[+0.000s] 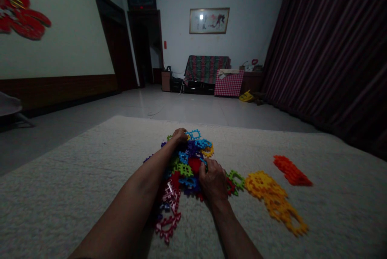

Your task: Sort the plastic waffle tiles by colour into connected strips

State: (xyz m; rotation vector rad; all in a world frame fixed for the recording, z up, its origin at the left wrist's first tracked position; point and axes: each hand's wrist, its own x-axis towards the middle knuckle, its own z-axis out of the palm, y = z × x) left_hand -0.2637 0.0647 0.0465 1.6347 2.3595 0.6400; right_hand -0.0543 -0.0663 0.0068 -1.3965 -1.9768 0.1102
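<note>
A heap of colourful plastic interlocking pieces [190, 158] lies on a pale carpet [75, 182] in front of me. My left hand [179, 135] reaches to the far side of the heap, its fingers curled down into the pieces. My right hand [213, 181] rests on the near right side of the heap, fingers bent onto blue and red pieces. What either hand grips is hidden. To the right lies a row of joined yellow pieces [276, 200], and beyond it a strip of orange pieces [292, 170]. Dark red pieces [169, 216] trail from the heap toward me.
The carpet ends at a grey tiled floor [181, 106]. At the far wall stand a cloth-covered cabinet [207, 69] and a checked box [229, 83]. Dark curtains [329, 49] hang on the right. A doorway [145, 49] opens at the back left.
</note>
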